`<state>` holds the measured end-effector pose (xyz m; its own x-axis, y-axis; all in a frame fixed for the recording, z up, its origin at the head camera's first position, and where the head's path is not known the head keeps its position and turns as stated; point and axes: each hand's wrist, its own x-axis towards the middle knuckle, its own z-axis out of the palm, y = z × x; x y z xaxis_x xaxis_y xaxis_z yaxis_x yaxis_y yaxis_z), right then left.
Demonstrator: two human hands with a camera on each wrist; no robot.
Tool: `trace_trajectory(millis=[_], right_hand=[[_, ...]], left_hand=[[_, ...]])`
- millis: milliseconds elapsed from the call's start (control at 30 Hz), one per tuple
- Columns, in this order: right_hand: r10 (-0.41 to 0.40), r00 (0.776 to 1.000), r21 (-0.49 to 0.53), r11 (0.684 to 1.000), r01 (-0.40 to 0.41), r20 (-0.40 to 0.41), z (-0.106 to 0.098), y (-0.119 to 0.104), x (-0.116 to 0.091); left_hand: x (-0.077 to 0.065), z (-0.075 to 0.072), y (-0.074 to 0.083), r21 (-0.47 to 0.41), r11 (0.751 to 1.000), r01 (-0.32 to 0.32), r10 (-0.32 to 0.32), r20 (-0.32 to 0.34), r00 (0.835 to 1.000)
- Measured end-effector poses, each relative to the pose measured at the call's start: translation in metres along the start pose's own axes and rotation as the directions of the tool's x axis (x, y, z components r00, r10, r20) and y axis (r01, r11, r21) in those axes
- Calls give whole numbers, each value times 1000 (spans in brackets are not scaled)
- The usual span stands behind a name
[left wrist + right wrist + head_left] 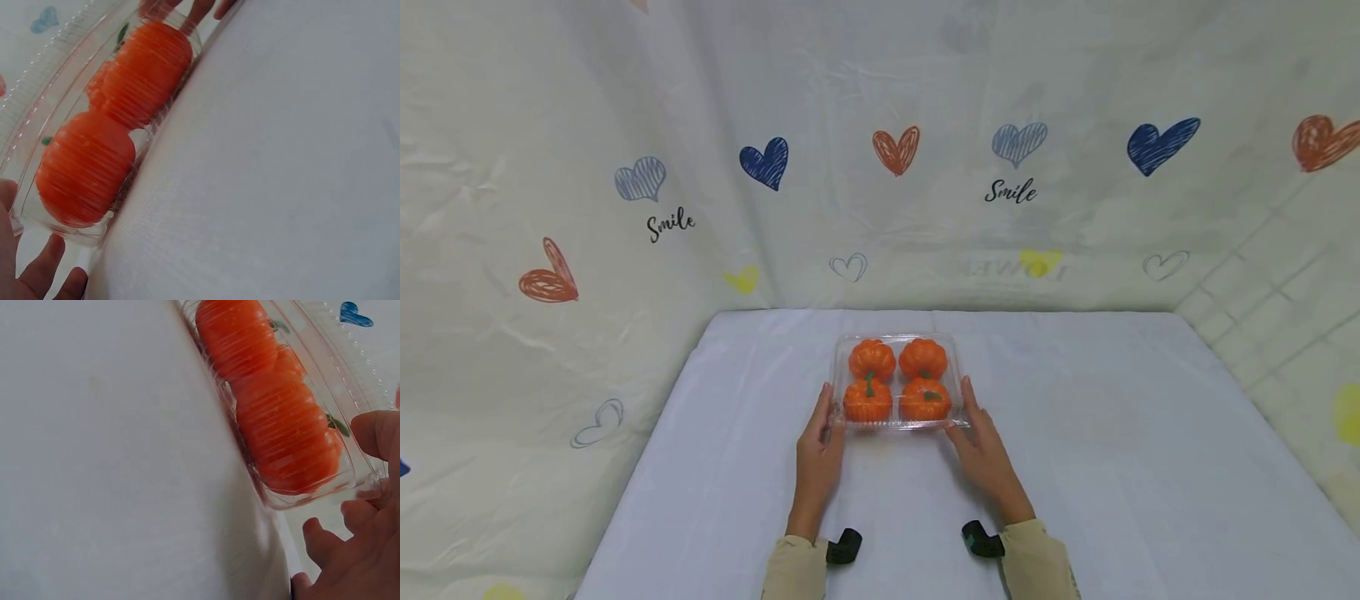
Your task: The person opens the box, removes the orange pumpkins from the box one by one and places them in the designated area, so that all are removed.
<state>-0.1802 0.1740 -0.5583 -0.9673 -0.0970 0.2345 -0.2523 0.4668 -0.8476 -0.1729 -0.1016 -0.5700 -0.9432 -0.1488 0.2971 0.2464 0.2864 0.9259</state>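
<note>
A clear plastic box (895,425) sits on the white table in the head view, with small orange pumpkins (924,358) in two rows inside. Green stems show on some of them. My left hand (820,454) holds the box's left side, thumb near the front corner and fingers along the side. On the opposite side my right hand (988,458) holds it in the same way. The right wrist view shows the thumb (375,434) over the rim and the other fingers lower beside the wall. Ribbed box walls blur the pumpkins (87,169) in the left wrist view.
A white cloth (1112,467) covers the table. Behind it hangs a pale curtain (925,75) printed with hearts and the word Smile, and it continues along both sides. Black straps with small mounts (845,547) sit at both wrists, by the beige sleeves (1037,558).
</note>
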Motion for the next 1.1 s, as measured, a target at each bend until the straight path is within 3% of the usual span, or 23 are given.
trace_trajectory(millis=[233, 400, 633, 867, 967, 1100], right_hand=[[82, 994, 48, 995, -85, 75, -7, -2, -1], [48, 999, 32, 998, -48, 22, -11, -2, -3], [-14, 998, 76, 997, 19, -66, -16, -15, 3], [-84, 994, 160, 983, 94, -68, -30, -37, 30], [-79, 996, 185, 979, 86, -42, -38, -48, 49], [-56, 998, 233, 971, 58, -13, -51, -58, 76]], left_hand=[[1, -1, -1, -6, 1000, -18, 18, -2, 1000], [0, -2, -3, 21, 999, 26, -25, -7, 1000], [0, -6, -1, -31, 998, 63, -61, 41, 997], [1, -5, -5, -92, 995, 47, -38, 98, 994], [2, -5, -5, -109, 994, 26, -14, 108, 994], [3, -4, -6, -56, 998, 35, -28, 113, 993]])
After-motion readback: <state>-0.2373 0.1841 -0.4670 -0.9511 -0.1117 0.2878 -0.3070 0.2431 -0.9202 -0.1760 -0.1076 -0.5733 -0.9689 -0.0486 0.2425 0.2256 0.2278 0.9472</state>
